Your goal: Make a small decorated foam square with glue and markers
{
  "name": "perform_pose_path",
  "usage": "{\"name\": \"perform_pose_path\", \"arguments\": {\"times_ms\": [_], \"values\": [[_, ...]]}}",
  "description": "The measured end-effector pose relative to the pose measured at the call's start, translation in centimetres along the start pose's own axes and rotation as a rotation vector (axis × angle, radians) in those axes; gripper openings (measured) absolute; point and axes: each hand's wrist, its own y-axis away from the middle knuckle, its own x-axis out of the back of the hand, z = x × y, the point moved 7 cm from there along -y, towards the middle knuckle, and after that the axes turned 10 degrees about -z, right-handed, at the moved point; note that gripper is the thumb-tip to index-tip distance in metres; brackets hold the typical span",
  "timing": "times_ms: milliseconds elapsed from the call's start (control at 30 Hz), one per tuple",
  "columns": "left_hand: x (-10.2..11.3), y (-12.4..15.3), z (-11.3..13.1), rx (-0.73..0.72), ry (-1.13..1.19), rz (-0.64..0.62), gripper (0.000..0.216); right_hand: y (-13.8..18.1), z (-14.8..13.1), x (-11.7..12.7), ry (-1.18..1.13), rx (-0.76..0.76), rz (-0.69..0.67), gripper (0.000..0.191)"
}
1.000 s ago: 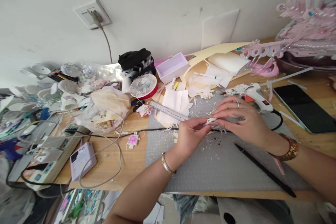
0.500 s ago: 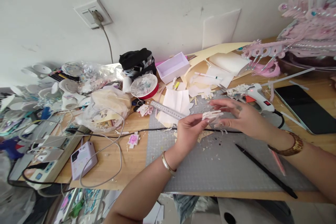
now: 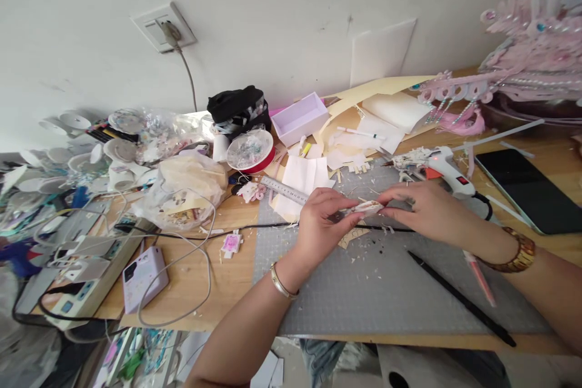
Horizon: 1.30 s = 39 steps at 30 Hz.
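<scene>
Between both hands, above the grey cutting mat [image 3: 364, 291], is a small white craft piece [image 3: 367, 207]; its exact kind I cannot make out. My left hand [image 3: 322, 218] pinches its left end between thumb and fingers. At the opposite end, the thumb and forefinger of my right hand [image 3: 421, 209] close on it. A hot glue gun [image 3: 448, 170] with a lit red light lies just beyond my right hand. Below on the mat are paper scraps [image 3: 352, 236] and a black pen-like tool [image 3: 461, 297].
At the right lies a phone [image 3: 530, 188], with a pink beaded decoration [image 3: 527, 66] behind it. Farther back stand a lilac box [image 3: 301, 118] and a red-rimmed dish [image 3: 250, 151]. A steel ruler [image 3: 284, 190], a plastic bag [image 3: 186, 185], loose cables and a power strip [image 3: 100, 267] spread leftward.
My right hand, its fingers apart before, has closed on the right end of the white piece. The piece has turned to a flatter, edge-on view. My left hand keeps its hold.
</scene>
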Motion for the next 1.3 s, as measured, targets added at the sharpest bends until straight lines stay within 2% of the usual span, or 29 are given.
{"name": "perform_pose_path", "arguments": {"times_ms": [167, 267, 333, 433, 633, 800, 967, 1067, 1133, 1300], "values": [[-0.3, 0.1, -0.4, 0.055, 0.027, -0.006, 0.013, 0.0, 0.1, 0.2, -0.026, 0.014, 0.021, 0.015], [-0.5, 0.4, -1.7, 0.227, 0.217, 0.033, 0.017, -0.2, 0.7, -0.4, -0.221, -0.046, 0.016, 0.026], [-1.0, 0.8, -2.5, 0.342, 0.362, 0.054, 0.022, -0.3, 1.1, -1.3, -0.382, -0.098, -0.038, 0.035], [-1.7, 1.1, -2.9, 0.421, 0.508, 0.081, 0.029, -0.3, 1.3, -2.6, -0.501, -0.176, -0.110, 0.031], [-2.1, 1.3, -2.5, 0.396, 0.513, 0.099, 0.030, 0.1, 1.4, -2.9, -0.503, -0.231, -0.122, 0.034], [-2.9, 1.6, -3.0, 0.483, 0.589, 0.088, 0.034, -0.2, 1.0, -2.5, -0.490, -0.233, -0.138, 0.033], [-3.6, 1.4, -3.3, 0.569, 0.713, -0.001, 0.046, -0.1, 2.6, -3.6, -0.535, -0.307, -0.294, 0.039], [-3.3, 1.3, -3.5, 0.579, 0.692, 0.007, 0.046, 0.0, 3.6, -3.9, -0.514, -0.337, -0.349, 0.040], [-3.0, 1.3, -3.5, 0.578, 0.677, 0.025, 0.042, 0.0, 3.6, -3.6, -0.506, -0.312, -0.339, 0.041], [-2.2, 1.1, -3.0, 0.506, 0.540, 0.063, 0.031, -0.1, 2.9, -2.2, -0.449, -0.309, -0.189, 0.043]]}}
